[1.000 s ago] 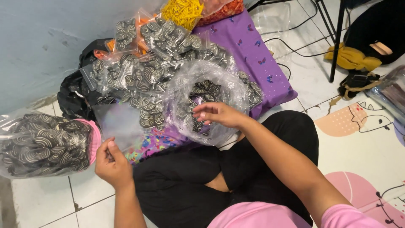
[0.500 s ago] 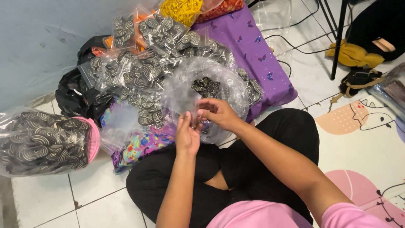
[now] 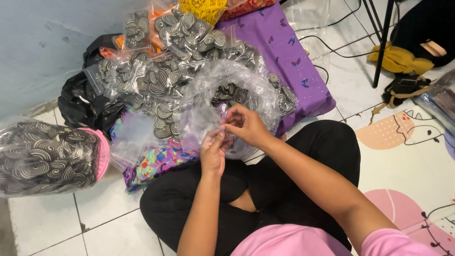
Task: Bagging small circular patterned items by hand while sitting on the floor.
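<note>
Right now both hands meet at centre frame: the left hand (image 3: 213, 150) and the right hand (image 3: 246, 125) pinch the mouth of a small clear plastic bag (image 3: 199, 124), fingertips pressed together; what lies inside I cannot tell. Just behind it gapes a large clear plastic sack of black-and-white swirl-patterned pieces (image 3: 232, 92). Many small filled packets (image 3: 156, 78) already pile up at upper left, so packing looks well along, though the big sack holds plenty more.

Packed spiral-disc bags (image 3: 161, 90) crowding ahead, bulging sack (image 3: 47, 156) at left; bare floor tiles (image 3: 47, 223) beside it.
</note>
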